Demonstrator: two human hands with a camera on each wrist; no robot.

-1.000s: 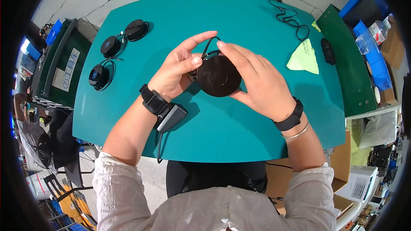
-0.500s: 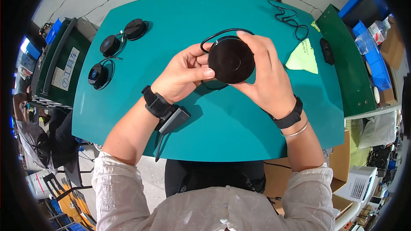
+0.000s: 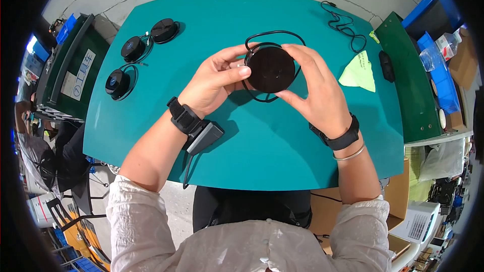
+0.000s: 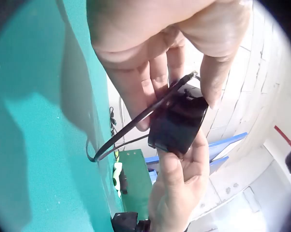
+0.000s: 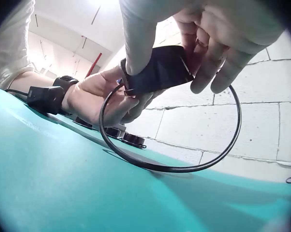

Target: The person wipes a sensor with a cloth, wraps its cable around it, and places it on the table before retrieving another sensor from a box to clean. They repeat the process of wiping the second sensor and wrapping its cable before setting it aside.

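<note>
Shifted outward over the table [image 3: 262, 151] since the first frame, the dark disc [image 3: 271, 69] now sits between both hands, its cable [image 5: 174, 169] opened from a tight bend into a wide loop standing off the rim. Left hand [image 3: 212, 81]: thumb and fingers pinch the near side edge; right hand [image 3: 325, 93]: fingers on the far edge, thumb on the lower edge, pinching it. Beyond lie three smaller black units [image 3: 133, 49] at left and a pale green cloth [image 3: 359, 74] at right.
</note>
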